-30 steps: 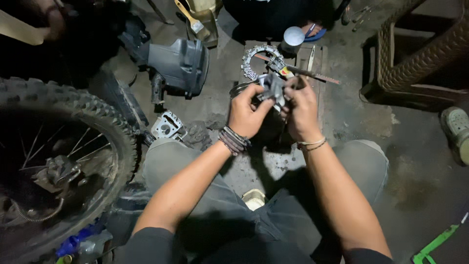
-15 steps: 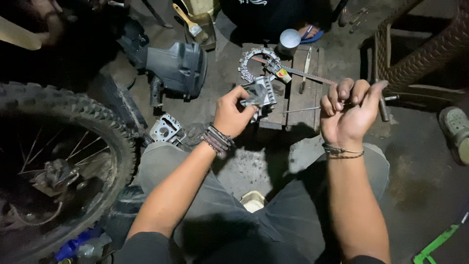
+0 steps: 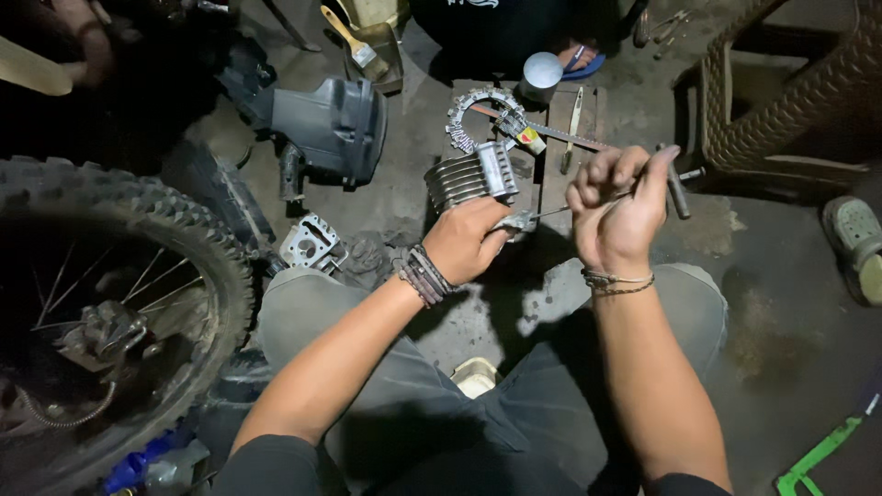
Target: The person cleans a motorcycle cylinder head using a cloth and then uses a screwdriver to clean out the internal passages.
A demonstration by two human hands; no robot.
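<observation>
My left hand (image 3: 466, 241) grips the lower edge of a finned metal engine cylinder (image 3: 470, 176) and holds it just above the floor. My right hand (image 3: 617, 209) is closed around a thin metal tool (image 3: 678, 186) with a dark handle; its slim shaft runs left toward the cylinder's base. Both wrists wear bracelets. My knees in grey trousers frame the scene below.
A knobby motorcycle wheel (image 3: 110, 303) fills the left. A grey plastic housing (image 3: 331, 124), a small metal engine part (image 3: 310, 243), a toothed ring (image 3: 478, 110) on a wooden board, a metal cup (image 3: 540, 75), a brush (image 3: 354, 41) and a wicker chair (image 3: 790, 92) surround me.
My hands were together on the cylinder, then the right hand pulled away to the right with the thin tool. The cylinder has tilted so its fins show.
</observation>
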